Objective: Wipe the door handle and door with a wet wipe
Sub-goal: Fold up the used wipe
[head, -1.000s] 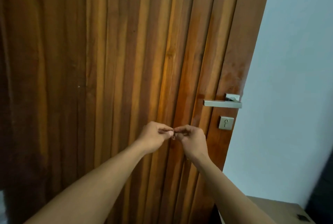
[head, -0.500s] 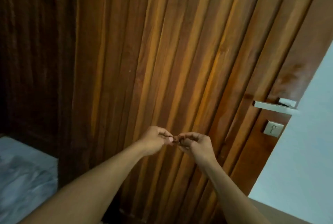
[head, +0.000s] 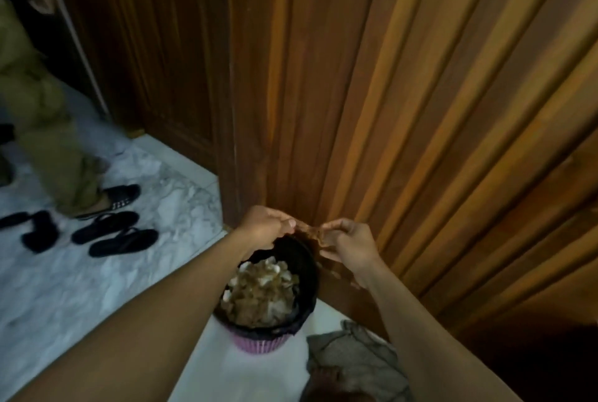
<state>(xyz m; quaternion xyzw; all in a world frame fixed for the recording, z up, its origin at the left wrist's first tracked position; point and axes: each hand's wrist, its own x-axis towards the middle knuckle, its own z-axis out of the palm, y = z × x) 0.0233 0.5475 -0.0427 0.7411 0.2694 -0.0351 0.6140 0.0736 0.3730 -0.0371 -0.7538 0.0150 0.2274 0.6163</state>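
Above the waste bin (head: pixel 259 343) at 6 o'clock, the left hand (head: pixel 263 228) and right hand (head: pixel 351 244) each pinch one end of the wet wipe (head: pixel 311 230). It looks limp, light and probably tear-prone, so corner holds suit it. The door (head: pixel 420 110) rises at 1 o'clock.
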